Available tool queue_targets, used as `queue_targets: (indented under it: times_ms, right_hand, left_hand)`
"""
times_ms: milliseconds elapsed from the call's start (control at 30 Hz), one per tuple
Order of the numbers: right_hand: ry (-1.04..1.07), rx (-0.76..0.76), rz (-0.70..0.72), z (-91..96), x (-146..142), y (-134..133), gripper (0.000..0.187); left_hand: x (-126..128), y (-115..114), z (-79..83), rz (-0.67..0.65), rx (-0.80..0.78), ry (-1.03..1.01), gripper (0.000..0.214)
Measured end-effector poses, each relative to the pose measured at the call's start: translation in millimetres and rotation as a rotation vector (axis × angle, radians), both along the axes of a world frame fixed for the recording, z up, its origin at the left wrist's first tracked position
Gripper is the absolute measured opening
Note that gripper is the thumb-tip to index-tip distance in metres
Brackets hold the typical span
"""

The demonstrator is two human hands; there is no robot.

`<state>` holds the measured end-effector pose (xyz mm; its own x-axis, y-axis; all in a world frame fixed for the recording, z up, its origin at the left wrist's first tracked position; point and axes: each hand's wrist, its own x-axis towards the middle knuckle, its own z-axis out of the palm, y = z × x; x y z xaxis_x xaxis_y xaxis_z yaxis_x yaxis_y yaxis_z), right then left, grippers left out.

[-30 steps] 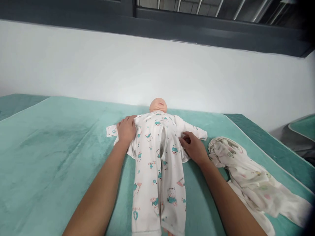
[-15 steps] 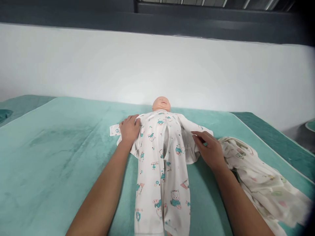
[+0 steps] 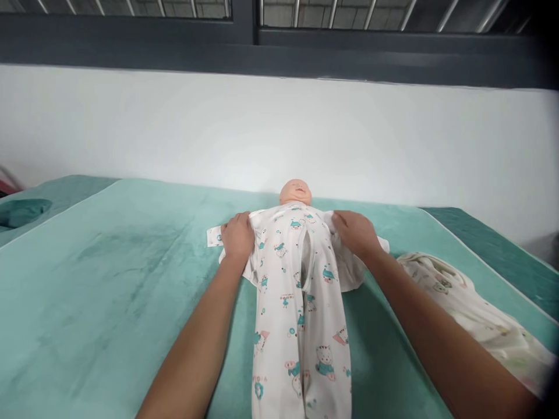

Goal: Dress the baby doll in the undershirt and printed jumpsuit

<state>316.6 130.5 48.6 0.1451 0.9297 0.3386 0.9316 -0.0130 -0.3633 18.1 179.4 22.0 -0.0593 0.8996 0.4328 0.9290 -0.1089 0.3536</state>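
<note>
A baby doll lies on its back, its bald head (image 3: 296, 192) at the far end near the wall. It wears a white baby outfit (image 3: 283, 250) with teal and pink animal prints, long legs and a gap at the middle. My left hand (image 3: 239, 234) is closed over the sleeve on the left; the cuff (image 3: 213, 236) sticks out past it. At the opposite shoulder, my right hand (image 3: 356, 231) pinches the white sleeve cloth, its fingertips partly hidden. Loose white cloth spreads out below both sleeves.
A crumpled white patterned baby garment (image 3: 476, 314) lies to the right, partly behind my right forearm. Beneath everything is a teal padded surface (image 3: 109, 302). A white wall (image 3: 196, 128) rises behind it, below a dark window frame (image 3: 152, 43) with bars.
My right hand has moved from near the cuff up to the shoulder, now pinching cloth there. My left hand stays on its sleeve. The view has tilted up and shifted slightly left.
</note>
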Motion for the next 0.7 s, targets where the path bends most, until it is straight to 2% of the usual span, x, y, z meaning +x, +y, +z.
queue_targets:
  times_ms: [67,133,200,267,367,433,533,700]
  right_hand:
    - [0.02,0.062,0.034,21.4,-24,7,0.043]
    - [0.018,0.041,0.231,41.6,-60,17,0.042]
    - [-0.161,-0.062,0.454,55.6,-103,30,0.036]
    - [-0.419,-0.225,0.608,61.3,-143,45,0.031]
    - [-0.513,-0.315,0.6,57.1,-182,66,0.025]
    - [-0.532,-0.363,0.582,51.9,-193,75,0.022]
    - [-0.554,-0.438,0.567,49.1,-193,79,0.024]
    - [-0.577,-0.405,0.588,60.7,-176,76,0.032]
  left_hand:
    - [1,2,0.8,0.019,-0.014,0.03,0.04]
    - [2,3,1.3,0.032,-0.02,0.063,0.039]
    - [2,3,1.8,0.033,-0.025,0.092,0.04]
    - [1,4,2.1,0.024,-0.037,0.104,0.04]
    - [-1,5,2.1,0.007,-0.086,0.1,0.039]
    - [-3,6,1.5,0.003,-0.107,0.105,0.038]
    - [-3,7,0.4,0.013,-0.087,0.117,0.038]
    - [-4,1,0.4,0.014,-0.014,0.029,0.04]
